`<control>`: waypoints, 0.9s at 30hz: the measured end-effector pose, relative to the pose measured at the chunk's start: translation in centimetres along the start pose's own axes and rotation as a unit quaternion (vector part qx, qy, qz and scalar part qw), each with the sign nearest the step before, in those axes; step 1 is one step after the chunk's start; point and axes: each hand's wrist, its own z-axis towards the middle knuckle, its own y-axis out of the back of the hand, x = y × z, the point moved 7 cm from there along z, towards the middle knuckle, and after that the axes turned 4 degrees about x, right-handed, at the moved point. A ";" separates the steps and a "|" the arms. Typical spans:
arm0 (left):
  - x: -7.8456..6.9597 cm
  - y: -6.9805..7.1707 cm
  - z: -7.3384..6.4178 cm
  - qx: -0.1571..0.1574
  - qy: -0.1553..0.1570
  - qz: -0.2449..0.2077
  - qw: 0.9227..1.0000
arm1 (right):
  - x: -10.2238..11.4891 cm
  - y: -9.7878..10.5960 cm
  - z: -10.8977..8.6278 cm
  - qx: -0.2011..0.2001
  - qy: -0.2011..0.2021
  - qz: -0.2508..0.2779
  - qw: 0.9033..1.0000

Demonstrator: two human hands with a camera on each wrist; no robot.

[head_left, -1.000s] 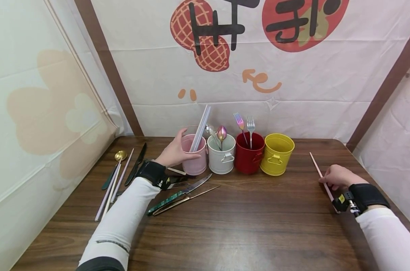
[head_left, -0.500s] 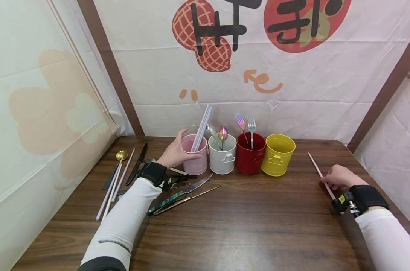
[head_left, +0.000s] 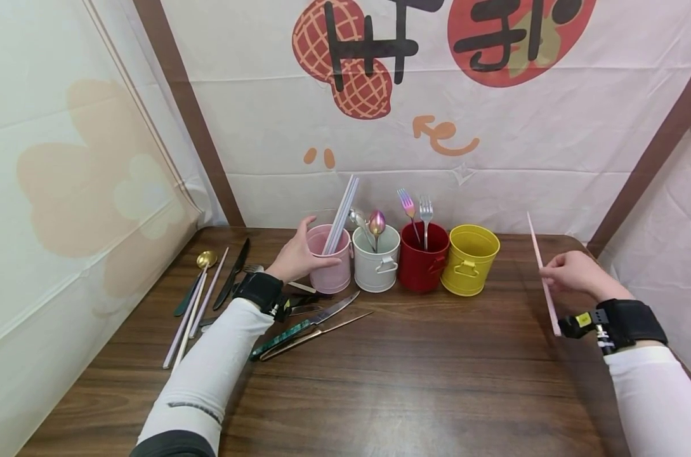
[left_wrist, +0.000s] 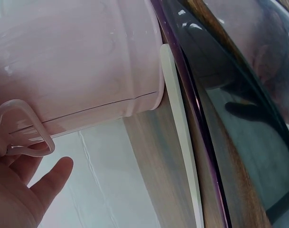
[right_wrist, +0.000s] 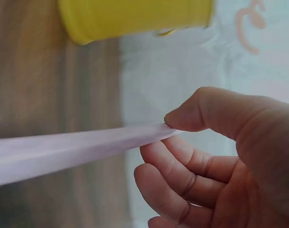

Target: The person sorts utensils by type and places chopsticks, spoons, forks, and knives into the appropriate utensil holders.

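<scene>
My left hand holds the side of a pink bucket, thumb at the front and fingers towards the back. Several pale lilac chopsticks lean inside this bucket. In the left wrist view, fingers show beside the bucket's wire handle. Off to the right, my right hand pinches a pale pink chopstick between thumb and fingertips, held tilted above the table. The right wrist view shows the same chopstick, with the yellow bucket beyond it.
A white bucket with spoons, a red bucket with forks and a yellow bucket stand in a row. Loose chopsticks, a gold spoon, a black knife and a green-handled knife lie at left.
My right hand has lifted the pink chopstick off the table, moving it up and away from me. The left hand has stayed on the pink bucket.
</scene>
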 end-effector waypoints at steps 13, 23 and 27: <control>0.1 0.1 0.0 0.002 0.004 -0.004 1.000 | 9.5 6.3 -1.2 -0.133 0.083 -0.014 0.988; 0.3 0.1 0.1 -0.002 -0.001 -0.003 1.000 | 18.6 6.9 -1.2 -0.201 0.167 0.013 0.965; 0.2 0.0 0.0 -0.002 0.000 -0.003 1.000 | 21.8 6.6 -0.4 -0.209 0.195 0.029 0.958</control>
